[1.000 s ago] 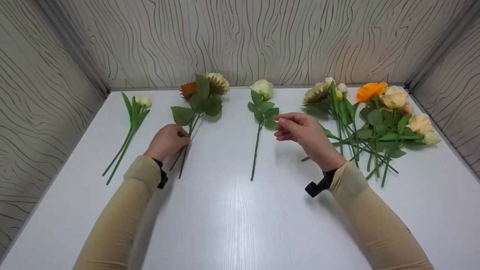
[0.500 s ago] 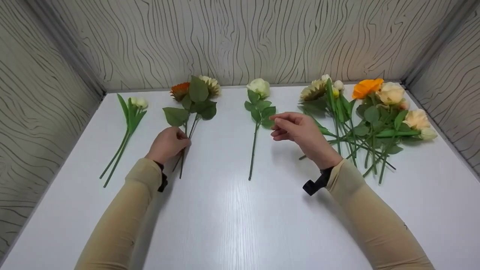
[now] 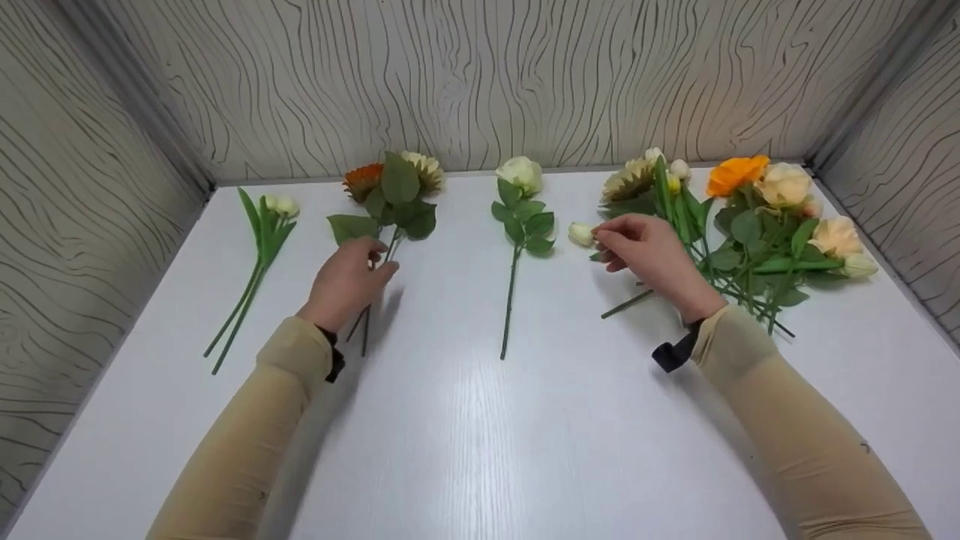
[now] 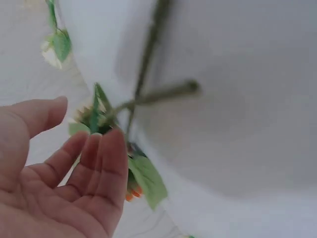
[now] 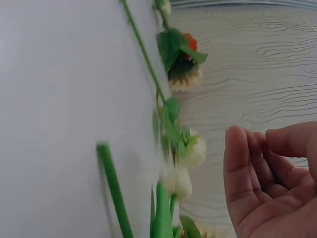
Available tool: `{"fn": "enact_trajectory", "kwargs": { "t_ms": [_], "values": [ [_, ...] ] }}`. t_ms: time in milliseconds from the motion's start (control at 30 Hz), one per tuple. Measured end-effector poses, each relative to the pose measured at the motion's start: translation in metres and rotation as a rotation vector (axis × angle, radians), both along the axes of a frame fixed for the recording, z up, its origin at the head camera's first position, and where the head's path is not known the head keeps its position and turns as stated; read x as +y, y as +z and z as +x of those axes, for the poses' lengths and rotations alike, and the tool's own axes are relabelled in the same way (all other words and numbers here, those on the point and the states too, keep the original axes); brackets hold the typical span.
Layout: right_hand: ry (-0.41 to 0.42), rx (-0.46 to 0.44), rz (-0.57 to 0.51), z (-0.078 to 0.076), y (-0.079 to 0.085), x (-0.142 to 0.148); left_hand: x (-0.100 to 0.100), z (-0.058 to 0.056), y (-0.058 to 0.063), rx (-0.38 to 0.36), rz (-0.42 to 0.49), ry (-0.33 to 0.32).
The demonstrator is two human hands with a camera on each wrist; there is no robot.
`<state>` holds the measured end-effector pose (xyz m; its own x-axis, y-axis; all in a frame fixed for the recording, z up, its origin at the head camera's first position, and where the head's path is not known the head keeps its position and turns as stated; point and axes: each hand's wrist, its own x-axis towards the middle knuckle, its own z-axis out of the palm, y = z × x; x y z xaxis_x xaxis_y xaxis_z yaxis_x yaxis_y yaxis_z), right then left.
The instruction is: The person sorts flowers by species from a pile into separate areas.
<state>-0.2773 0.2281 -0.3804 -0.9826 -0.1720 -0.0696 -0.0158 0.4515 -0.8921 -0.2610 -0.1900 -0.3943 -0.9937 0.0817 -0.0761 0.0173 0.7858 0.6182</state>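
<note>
My left hand is beside the crossed stems of two flowers, an orange sunflower and a cream sunflower. In the left wrist view its thumb stands apart from the fingers, which lie close to the stems without gripping them. Over the right-hand pile, my right hand has its fingertips right by a white tulip bud. The right wrist view shows nothing between its loosely bent fingers and thumb. That tulip's stem is partly hidden under the hand.
Between the hands lies a white rose. Two white tulips lie at the left. The right-hand pile includes an orange flower, peach roses and crossing stems. Patterned walls enclose the white table.
My right hand has moved right, away from the white rose, uncovering the white tulip bud. My left hand's thumb and fingers have parted from the sunflower stems.
</note>
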Motion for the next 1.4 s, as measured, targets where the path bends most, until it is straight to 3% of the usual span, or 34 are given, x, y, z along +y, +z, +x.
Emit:
{"fn": "enact_trajectory", "kwargs": {
  "t_ms": [167, 300, 400, 500, 700, 800, 933, 1167, 1400],
  "values": [
    [-0.052, 0.088, 0.395, -0.010, 0.015, 0.045, 0.040, 0.011, 0.008, 0.122, -0.053, -0.195],
    [-0.033, 0.105, 0.561, -0.019, 0.021, 0.076, 0.083, 0.027, 0.013, 0.269, -0.154, -0.420],
    [-0.020, 0.072, 0.631, -0.026, 0.022, 0.092, 0.119, 0.038, 0.017, 0.367, -0.240, -0.585],
    [-0.039, 0.032, 0.652, -0.032, 0.021, 0.104, 0.156, 0.051, 0.018, 0.413, -0.315, -0.721],
    [-0.082, 0.000, 0.678, -0.043, 0.015, 0.116, 0.217, 0.075, 0.013, 0.469, -0.436, -0.912],
    [-0.097, -0.006, 0.685, -0.045, 0.011, 0.118, 0.236, 0.082, 0.008, 0.490, -0.463, -0.971],
    [-0.118, -0.028, 0.682, -0.045, 0.004, 0.119, 0.247, 0.088, 0.001, 0.491, -0.458, -1.014],
    [-0.142, -0.057, 0.688, -0.044, -0.001, 0.120, 0.246, 0.084, -0.004, 0.468, -0.419, -0.996],
    [-0.223, -0.149, 0.496, -0.038, 0.016, 0.135, 0.236, 0.076, -0.002, 0.441, -0.317, -0.976]
  ]
}}
